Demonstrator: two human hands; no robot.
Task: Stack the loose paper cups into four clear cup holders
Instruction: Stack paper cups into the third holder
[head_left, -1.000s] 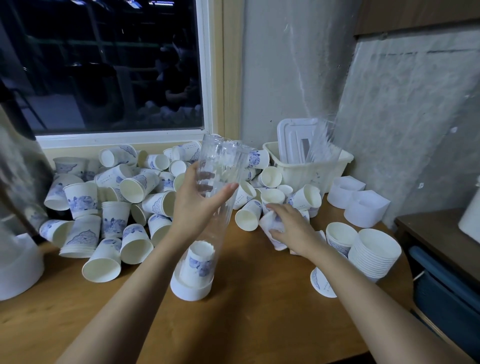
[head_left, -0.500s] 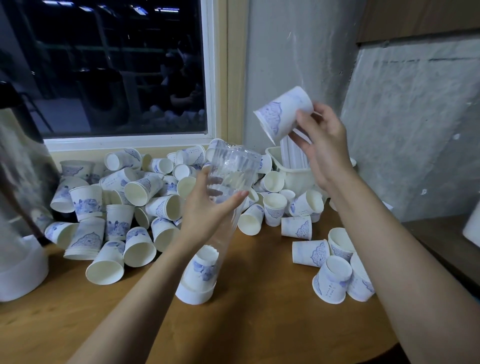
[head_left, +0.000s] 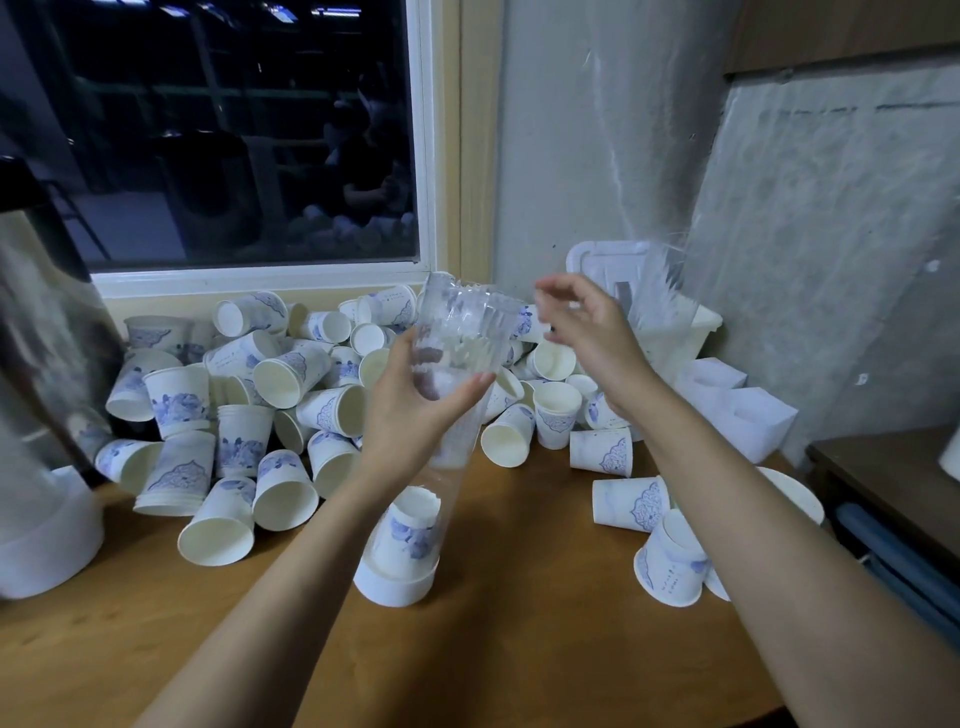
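Observation:
A tall clear cup holder (head_left: 467, 332) leans on the wooden table, its white base (head_left: 395, 587) nearest me. My left hand (head_left: 415, 415) grips the tube at mid height. Inside, one blue-patterned paper cup (head_left: 410, 530) sits upside down at the bottom, and a blurred white shape (head_left: 451, 441) shows higher up in the tube. My right hand (head_left: 587, 332) hovers just right of the tube's open mouth, fingers spread loosely and holding nothing. A heap of loose paper cups (head_left: 234, 415) lies to the left and behind.
A second clear holder with a white base (head_left: 47, 540) stands at the far left. A white basket (head_left: 696, 322) with a lid sits in the back corner. More cups (head_left: 628, 504) lie by my right arm. White caps (head_left: 748, 415) rest against the wall, beside a dark side table (head_left: 893, 467).
My right hand picked a cup off the table, raised it to the holder's mouth and let it go; the hand is now empty. My left hand kept its hold on the tube.

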